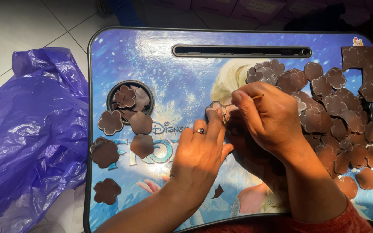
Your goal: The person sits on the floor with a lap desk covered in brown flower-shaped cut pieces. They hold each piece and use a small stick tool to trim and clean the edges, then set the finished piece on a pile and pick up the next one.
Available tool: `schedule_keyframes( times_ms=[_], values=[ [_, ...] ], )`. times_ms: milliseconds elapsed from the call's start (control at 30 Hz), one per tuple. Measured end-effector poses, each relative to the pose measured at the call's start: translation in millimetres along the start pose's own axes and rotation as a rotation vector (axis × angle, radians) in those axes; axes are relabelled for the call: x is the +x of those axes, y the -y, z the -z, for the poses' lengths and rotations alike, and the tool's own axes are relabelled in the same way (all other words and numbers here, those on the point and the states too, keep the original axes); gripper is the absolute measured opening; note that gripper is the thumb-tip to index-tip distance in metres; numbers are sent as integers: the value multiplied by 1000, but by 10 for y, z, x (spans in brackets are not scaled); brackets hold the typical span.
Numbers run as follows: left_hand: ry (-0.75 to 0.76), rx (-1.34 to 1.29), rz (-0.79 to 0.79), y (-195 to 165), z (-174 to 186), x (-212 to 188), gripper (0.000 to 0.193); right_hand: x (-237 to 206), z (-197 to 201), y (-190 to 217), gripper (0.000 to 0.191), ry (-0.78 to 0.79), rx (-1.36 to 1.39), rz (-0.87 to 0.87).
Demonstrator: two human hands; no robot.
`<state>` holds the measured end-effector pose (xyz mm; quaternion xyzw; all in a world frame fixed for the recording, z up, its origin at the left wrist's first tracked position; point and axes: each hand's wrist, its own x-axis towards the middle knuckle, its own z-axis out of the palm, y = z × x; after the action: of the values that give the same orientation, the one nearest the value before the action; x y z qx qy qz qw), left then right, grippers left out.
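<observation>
Brown pieces: flower-shaped cutouts, seemingly thin foam or leather, lay across a lap tray (160,47) with a blue cartoon print.
Left hand: the left hand (201,151), ring on one finger, pressed its fingertips flat on one flower (216,106) at the centre of the frame, pinning it to the tray rather than gripping it.
Right hand: the right hand (268,118) was closed in a pinch around a thin stick (255,97), its tip reaching that same flower.
Step in hand: by my judgement, the stick was working the pinned flower's surface or edge; what it did exactly could not be told.
Pile: a large heap (337,116) of flowers filled the right of the frame.
Cup hole: a round recess (130,100) at the left held several flowers, with more loose around it.
Bag: a purple plastic bag (26,129) lay on the floor at far left.
Next move: likely calls for a steady hold and light pressure, since the flower looked thin.
</observation>
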<state>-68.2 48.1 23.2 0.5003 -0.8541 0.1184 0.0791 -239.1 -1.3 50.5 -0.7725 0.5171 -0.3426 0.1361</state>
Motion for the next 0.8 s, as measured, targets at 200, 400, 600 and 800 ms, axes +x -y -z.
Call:
schedule_keyframes(
  times_ms=[200, 400, 600, 800],
  values=[
    [-38, -90, -13, 31, 20, -8, 78, 3, -30, -8, 15, 16, -7, 33],
    [13, -68, -19, 17, 40, 25, 74, 14, -22, -30, 15, -5, -9, 75],
    [4, -96, -29, 15, 24, 25, 75, -6, -10, -42, 15, -16, -55, 91],
    [-8, -176, -21, 36, 14, 34, 72, -9, 3, -51, 16, -5, -22, 125]
  ],
)
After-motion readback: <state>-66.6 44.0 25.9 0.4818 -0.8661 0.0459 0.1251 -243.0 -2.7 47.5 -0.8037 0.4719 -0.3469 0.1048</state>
